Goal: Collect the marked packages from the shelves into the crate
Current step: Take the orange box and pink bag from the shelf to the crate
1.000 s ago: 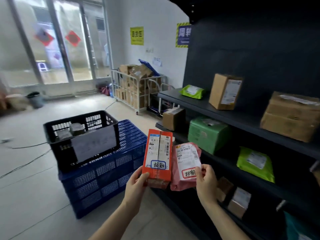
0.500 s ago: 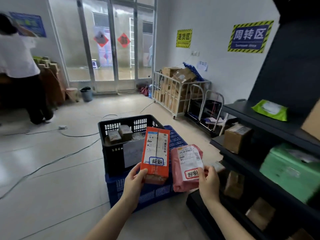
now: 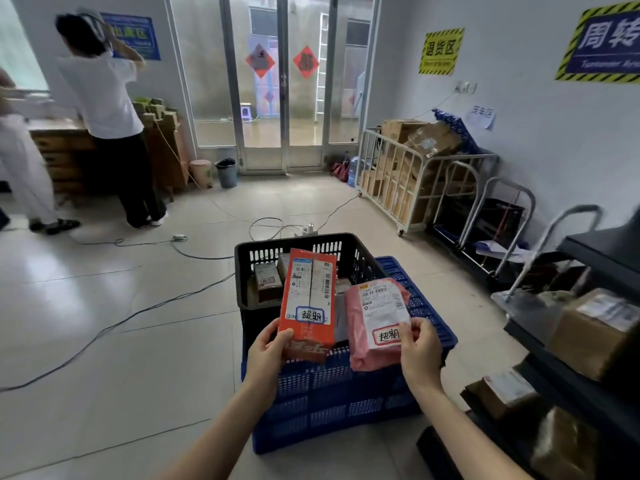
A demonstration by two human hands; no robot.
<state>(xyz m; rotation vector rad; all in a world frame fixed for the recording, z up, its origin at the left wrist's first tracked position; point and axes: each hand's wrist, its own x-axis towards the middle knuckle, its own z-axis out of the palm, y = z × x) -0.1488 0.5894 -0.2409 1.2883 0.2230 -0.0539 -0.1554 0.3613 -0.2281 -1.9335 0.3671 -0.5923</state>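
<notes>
The left hand (image 3: 266,355) grips the lower edge of an orange box (image 3: 308,303), thumb on its front; the right hand (image 3: 420,355) pinches the lower right corner of a pink mailer (image 3: 377,323). Both packages stand upright, side by side, in front of the near rim of the black crate (image 3: 294,244), which sits on a blue crate (image 3: 346,403) and holds small brown parcels (image 3: 267,280) toward its far left corner. Dark shelves (image 3: 540,344) with cardboard boxes (image 3: 595,330) crowd the right; cables (image 3: 194,252) cross the floor beyond the crates
</notes>
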